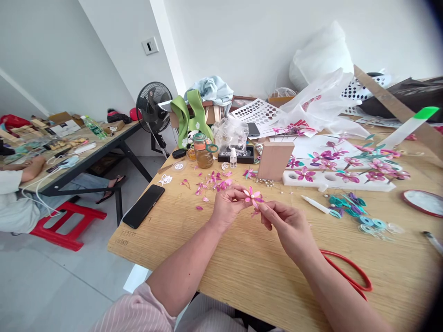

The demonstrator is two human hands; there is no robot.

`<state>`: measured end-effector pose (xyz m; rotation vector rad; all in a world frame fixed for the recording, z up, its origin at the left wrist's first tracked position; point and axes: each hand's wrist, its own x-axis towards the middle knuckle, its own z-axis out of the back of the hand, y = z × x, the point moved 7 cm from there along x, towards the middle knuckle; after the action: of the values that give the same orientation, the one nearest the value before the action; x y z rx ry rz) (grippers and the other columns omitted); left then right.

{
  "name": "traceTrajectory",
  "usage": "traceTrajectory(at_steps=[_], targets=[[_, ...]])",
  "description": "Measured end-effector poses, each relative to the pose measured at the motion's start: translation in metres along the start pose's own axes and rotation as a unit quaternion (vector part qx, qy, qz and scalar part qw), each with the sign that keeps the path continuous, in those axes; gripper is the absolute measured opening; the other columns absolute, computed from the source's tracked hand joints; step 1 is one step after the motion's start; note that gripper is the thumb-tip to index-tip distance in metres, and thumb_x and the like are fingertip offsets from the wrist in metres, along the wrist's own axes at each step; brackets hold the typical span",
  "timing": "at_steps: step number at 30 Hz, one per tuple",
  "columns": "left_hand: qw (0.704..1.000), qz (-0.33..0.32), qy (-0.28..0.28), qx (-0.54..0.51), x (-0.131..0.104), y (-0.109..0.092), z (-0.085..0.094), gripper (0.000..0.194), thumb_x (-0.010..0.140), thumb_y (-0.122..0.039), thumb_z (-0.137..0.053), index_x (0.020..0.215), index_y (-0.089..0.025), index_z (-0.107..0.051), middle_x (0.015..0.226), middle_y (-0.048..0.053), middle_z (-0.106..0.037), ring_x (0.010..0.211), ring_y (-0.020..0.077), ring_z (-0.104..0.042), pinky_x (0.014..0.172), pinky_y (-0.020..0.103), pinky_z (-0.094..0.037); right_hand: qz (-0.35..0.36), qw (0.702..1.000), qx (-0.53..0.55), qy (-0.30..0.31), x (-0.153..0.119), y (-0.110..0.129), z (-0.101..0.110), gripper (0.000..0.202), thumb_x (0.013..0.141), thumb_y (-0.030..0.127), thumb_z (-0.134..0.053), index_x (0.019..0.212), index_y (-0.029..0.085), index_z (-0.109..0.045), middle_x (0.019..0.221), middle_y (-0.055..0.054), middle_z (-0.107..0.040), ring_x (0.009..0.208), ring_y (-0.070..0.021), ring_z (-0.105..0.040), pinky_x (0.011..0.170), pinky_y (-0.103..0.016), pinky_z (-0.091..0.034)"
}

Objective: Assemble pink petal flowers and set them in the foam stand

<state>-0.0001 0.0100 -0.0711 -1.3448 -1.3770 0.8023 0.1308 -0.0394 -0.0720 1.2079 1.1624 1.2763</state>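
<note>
Between my two hands is a pink artificial flower (254, 196) with pointed petals and a pale bead at its centre. My left hand (230, 204) pinches it from the left side. The thumb and fingers of my right hand (282, 223) close on its lower right petal. Loose pink petals (221, 180) lie on the wooden table (194, 249) just beyond my left hand. Past the flower stand a small wooden board (275, 160) and some scattered beads (265, 181). Finished pink flowers (305, 174) rest along a white foam block (367, 184) at the right.
A black phone (143, 206) lies near the left edge. A lidded jar of brown liquid (203, 154) stands at the back. To the right are a white pen-shaped tool (315, 204), ribbon spools (372, 222) and a red cord loop (360, 272). Another person sits at the left table (93, 147).
</note>
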Motion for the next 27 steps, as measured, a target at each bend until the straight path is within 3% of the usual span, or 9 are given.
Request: traceTrajectory(at_steps=[3, 9, 17, 27], targets=[[1.000, 0.001, -0.003, 0.013, 0.000, 0.003, 0.001, 0.016, 0.056, -0.026, -0.081, 0.057, -0.016, -0.068, 0.081, 0.003, -0.062, 0.076, 0.0114, -0.057, 0.065, 0.022, -0.046, -0.031, 0.997, 0.066, 0.020, 0.001, -0.008, -0.004, 0.033, 0.076, 0.049, -0.065, 0.068, 0.017, -0.064, 0.054, 0.001, -0.053, 0.050, -0.0096, -0.043, 0.048, -0.023, -0.034], [0.998, 0.065, 0.000, -0.005, -0.004, 0.011, -0.002, 0.027, 0.054, -0.033, -0.081, 0.061, -0.012, -0.065, 0.087, 0.003, -0.063, 0.039, -0.0004, -0.042, 0.032, 0.016, -0.031, -0.080, 0.986, 0.145, 0.013, 0.002, -0.011, -0.006, 0.033, 0.068, 0.047, -0.072, 0.063, 0.016, -0.064, 0.047, 0.001, -0.051, 0.044, -0.0085, -0.039, 0.043, -0.024, -0.030], [0.993, 0.112, 0.022, 0.009, -0.006, 0.017, -0.008, 0.033, 0.055, -0.037, -0.080, 0.068, -0.012, -0.062, 0.054, -0.001, -0.059, 0.040, 0.0105, -0.057, 0.031, 0.016, -0.037, -0.105, 0.980, 0.169, -0.021, 0.003, -0.017, -0.002, 0.035, 0.063, 0.044, -0.075, 0.053, 0.017, -0.056, 0.045, 0.002, -0.049, 0.041, -0.0075, -0.038, 0.040, -0.022, -0.030], [0.991, 0.125, -0.002, 0.039, -0.006, 0.021, -0.005, 0.035, 0.053, -0.038, -0.080, 0.066, -0.013, -0.058, 0.047, -0.003, -0.057, 0.036, 0.0103, -0.054, 0.029, 0.016, -0.034, -0.139, 0.975, 0.176, -0.007, 0.002, -0.018, -0.007, 0.036, 0.060, 0.047, -0.077, 0.057, 0.016, -0.059, 0.047, 0.002, -0.049, 0.042, -0.0073, -0.039, 0.039, -0.022, -0.030]])
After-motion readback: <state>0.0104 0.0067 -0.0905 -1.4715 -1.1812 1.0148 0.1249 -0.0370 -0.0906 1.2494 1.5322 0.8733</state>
